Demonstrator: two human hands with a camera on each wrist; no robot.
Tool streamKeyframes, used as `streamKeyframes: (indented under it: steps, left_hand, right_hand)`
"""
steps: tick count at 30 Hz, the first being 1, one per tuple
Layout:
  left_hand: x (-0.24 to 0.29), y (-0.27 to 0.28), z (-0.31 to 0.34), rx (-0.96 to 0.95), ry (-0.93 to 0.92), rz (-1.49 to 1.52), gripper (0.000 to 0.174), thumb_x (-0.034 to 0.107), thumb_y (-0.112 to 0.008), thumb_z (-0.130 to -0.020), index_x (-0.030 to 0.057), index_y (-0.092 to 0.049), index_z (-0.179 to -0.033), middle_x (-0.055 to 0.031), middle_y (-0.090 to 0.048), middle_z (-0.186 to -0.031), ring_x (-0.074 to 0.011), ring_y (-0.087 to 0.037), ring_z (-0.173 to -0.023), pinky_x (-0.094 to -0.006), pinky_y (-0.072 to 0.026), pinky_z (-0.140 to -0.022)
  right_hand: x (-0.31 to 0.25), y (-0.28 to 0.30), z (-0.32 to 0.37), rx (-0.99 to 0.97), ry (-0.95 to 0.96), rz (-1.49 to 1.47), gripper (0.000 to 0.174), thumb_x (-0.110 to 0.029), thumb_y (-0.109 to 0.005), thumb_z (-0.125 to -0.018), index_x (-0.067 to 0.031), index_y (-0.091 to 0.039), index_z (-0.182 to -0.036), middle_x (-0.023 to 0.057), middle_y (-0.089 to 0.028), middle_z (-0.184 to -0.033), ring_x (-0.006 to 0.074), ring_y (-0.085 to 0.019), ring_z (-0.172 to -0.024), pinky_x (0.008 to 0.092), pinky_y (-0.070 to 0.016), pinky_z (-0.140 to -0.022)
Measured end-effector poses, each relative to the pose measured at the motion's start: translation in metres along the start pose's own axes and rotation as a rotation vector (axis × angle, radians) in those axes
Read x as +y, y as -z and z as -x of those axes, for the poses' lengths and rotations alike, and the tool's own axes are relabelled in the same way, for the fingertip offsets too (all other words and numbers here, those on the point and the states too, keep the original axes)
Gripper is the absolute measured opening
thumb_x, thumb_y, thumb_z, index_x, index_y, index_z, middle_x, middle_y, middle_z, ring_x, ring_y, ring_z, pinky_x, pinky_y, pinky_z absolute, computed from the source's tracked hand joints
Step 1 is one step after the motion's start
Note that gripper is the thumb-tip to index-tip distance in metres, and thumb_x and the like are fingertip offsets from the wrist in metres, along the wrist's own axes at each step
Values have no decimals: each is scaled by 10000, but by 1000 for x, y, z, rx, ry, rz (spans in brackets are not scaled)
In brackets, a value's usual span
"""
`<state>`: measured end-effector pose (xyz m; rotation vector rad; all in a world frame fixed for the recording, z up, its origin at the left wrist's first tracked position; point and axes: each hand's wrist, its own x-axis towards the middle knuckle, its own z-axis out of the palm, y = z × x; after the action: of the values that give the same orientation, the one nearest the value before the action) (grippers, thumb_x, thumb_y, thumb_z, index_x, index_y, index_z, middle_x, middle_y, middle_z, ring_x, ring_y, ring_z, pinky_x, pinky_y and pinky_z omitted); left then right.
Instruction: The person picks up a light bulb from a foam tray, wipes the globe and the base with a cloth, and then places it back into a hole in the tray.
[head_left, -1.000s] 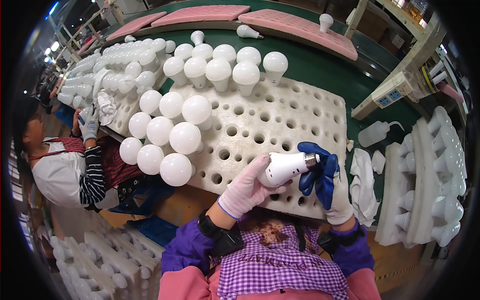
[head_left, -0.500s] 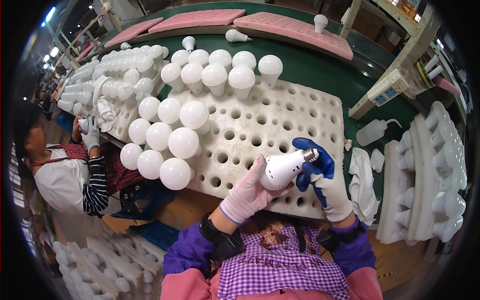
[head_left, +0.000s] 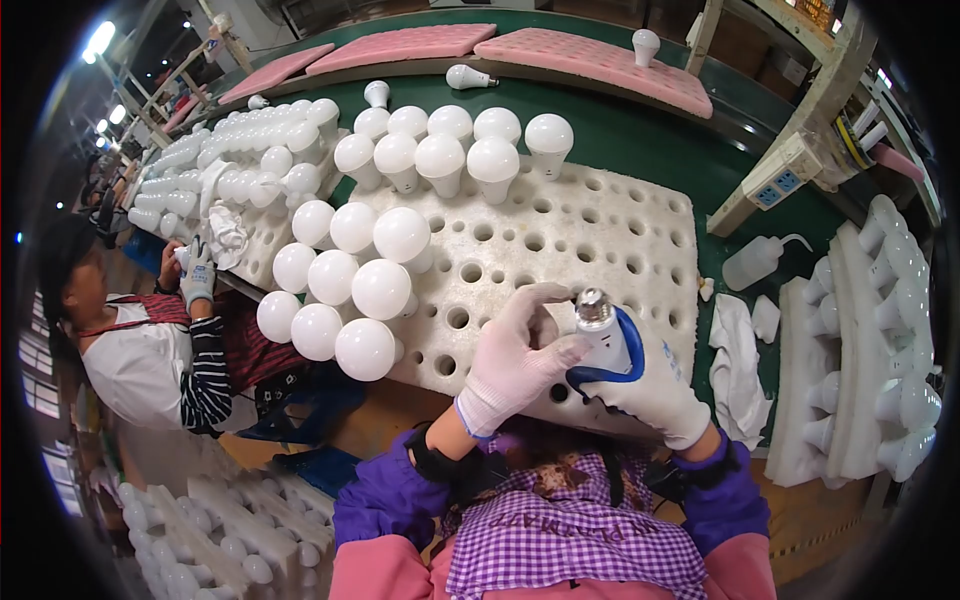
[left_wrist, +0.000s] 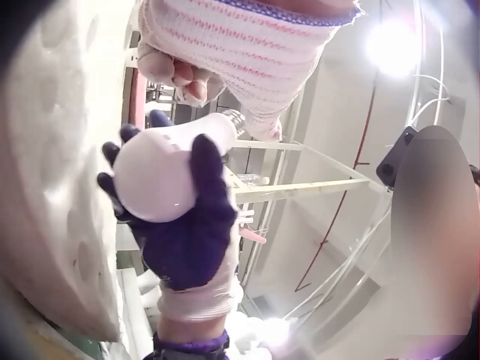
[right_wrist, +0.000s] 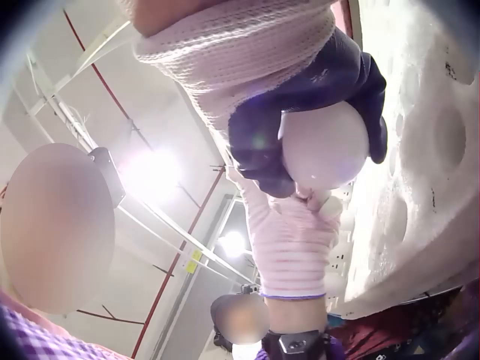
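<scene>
A white LED bulb [head_left: 606, 348] with its metal screw base pointing up is gripped by my right hand [head_left: 655, 390], whose blue-coated fingers curl round the body. The right wrist view shows its round dome [right_wrist: 326, 146] within the right hand's fingers [right_wrist: 259, 146]. My left hand [head_left: 515, 358], in a pink-striped white glove, is just left of the bulb, fingers loosely bent and thumb beside the bulb; contact is unclear. In the left wrist view, the left hand [left_wrist: 240, 56] is near the screw base, apart from the dome [left_wrist: 154, 176] on the right palm.
A white foam board [head_left: 500, 250] with holes holds rows of bulbs [head_left: 382, 289] at its left and back. To the right are a squeeze bottle [head_left: 752, 262], a cloth [head_left: 735, 370] and upright foam boards of bulbs [head_left: 850, 350]. Another person [head_left: 145, 350] works at the left.
The bulb has turned from lying sideways in my left hand to base-up in my right hand. My left hand has let go of its body, while my right fingers have closed round it.
</scene>
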<state>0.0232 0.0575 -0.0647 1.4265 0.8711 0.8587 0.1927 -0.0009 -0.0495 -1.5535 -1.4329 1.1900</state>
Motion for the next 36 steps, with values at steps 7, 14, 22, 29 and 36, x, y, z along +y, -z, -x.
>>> streamKeyframes:
  steps: [7, 14, 22, 29, 36]
  left_hand:
    - [8, 4, -9, -221, 184, 25, 362, 203, -658, -837, -5, -560, -1116, 30, -506, -637, -34, -451, -536, -210, -397, -506]
    - [10, 28, 2, -446, 313, 336, 394, 127, -547, -913, 20, -491, -1288, -4, -583, -792, -38, -487, -611, -187, -405, -555]
    - [17, 35, 0, -485, 18, -155, 380, 41, -634, -841, 9, -533, -1206, -20, -619, -953, -71, -574, -820, -239, -488, -746]
    - [2, 27, 9, -373, 119, -66, 236, 53, -647, -831, 0, -561, -1044, -25, -614, -887, -47, -564, -778, -210, -471, -693]
    - [3, 14, 10, -146, 311, 117, 176, 175, -553, -900, 18, -567, -976, -11, -579, -723, -50, -523, -572, -191, -427, -520]
  right_hand:
    - [-1, 2, 0, -93, 111, 221, 638, -261, -745, -673, -28, -500, -1214, 151, -618, -1018, 304, -601, -943, 381, -469, -812]
    - [-17, 19, 6, -293, 5, -43, 582, -195, -734, -687, -29, -522, -1203, 119, -616, -1006, 215, -599, -919, 319, -467, -817]
    - [-16, 22, 0, -317, 114, 335, 663, -235, -765, -612, -22, -540, -1198, 150, -612, -1059, 290, -600, -957, 365, -457, -851]
    - [-25, 19, 5, -269, 118, 574, 614, -288, -737, -622, -43, -551, -1154, 168, -595, -969, 346, -588, -905, 415, -466, -777]
    - [-31, -2, 14, -24, 316, 901, 583, -222, -724, -613, -20, -568, -1137, 179, -610, -882, 360, -598, -805, 405, -476, -727]
